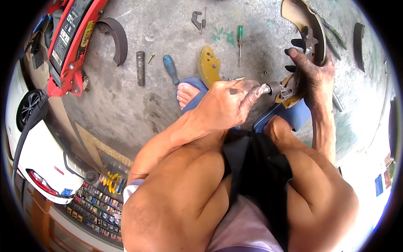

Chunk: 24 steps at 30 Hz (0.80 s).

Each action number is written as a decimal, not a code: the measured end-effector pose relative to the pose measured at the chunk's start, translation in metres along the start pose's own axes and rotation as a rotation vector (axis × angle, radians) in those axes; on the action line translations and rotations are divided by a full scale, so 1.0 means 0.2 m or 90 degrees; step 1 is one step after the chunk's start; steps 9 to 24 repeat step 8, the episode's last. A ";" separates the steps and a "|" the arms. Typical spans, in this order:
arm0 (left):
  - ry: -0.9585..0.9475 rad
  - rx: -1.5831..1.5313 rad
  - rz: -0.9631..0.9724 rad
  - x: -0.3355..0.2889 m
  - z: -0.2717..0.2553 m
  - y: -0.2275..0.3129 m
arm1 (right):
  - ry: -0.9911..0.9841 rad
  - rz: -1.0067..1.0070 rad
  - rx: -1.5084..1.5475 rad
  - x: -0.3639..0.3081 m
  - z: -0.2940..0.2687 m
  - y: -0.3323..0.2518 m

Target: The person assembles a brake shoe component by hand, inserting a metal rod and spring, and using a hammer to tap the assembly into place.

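My right hand (317,77) is wrapped round a curved brake shoe (315,42), raised above the floor with its metal lever and bracket hanging below. From the left, my left hand (232,103) comes across with thumb and fingers pinched on a short metal cable end. A dark coil spring (275,88) sits round that cable end, against the hooked lever under the brake shoe. Grease blackens the fingers of both hands. My left fingers hide the rest of the cable end. Just beyond my left hand, a yellow brake shoe plate (210,66) lies on the floor.
On the concrete lie a green-handled screwdriver (240,34), a blue-handled tool (170,67), a bolt (151,58), a dark bar (140,68) and curved linings (119,40). Pliers (334,34) lie beyond my right hand. A red jack (77,63) and white car (46,155) stand left.
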State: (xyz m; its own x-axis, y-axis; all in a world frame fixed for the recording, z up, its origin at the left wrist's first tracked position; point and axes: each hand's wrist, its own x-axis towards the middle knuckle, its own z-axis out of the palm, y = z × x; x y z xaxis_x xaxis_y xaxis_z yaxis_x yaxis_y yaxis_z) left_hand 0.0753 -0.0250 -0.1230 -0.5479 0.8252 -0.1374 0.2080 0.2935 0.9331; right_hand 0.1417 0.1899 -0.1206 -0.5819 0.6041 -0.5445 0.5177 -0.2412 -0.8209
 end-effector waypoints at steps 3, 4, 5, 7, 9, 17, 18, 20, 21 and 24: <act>-0.024 0.062 0.002 0.06 -0.05 0.04 | 0.026 -0.052 0.060 0.04 0.00 0.00; -0.023 0.060 -0.001 0.07 -0.06 0.06 | 0.029 -0.060 0.047 0.04 0.00 -0.01; -0.020 0.058 -0.001 0.07 -0.06 0.07 | 0.034 -0.071 0.034 0.04 -0.01 -0.02; -0.005 0.058 0.013 0.09 -0.07 0.07 | 0.041 -0.077 -0.001 0.03 -0.01 -0.07; 0.007 0.057 0.027 0.09 -0.07 0.06 | 0.033 -0.087 -0.025 0.03 -0.03 -0.08; 0.007 0.057 0.027 0.09 -0.07 0.06 | 0.033 -0.087 -0.025 0.03 -0.03 -0.08; 0.007 0.057 0.027 0.09 -0.07 0.06 | 0.033 -0.087 -0.025 0.03 -0.03 -0.08; 0.007 0.057 0.027 0.09 -0.07 0.06 | 0.033 -0.087 -0.025 0.03 -0.03 -0.08; 0.007 0.057 0.027 0.09 -0.07 0.06 | 0.033 -0.087 -0.025 0.03 -0.03 -0.08; 0.007 0.057 0.027 0.09 -0.07 0.06 | 0.033 -0.087 -0.025 0.03 -0.03 -0.08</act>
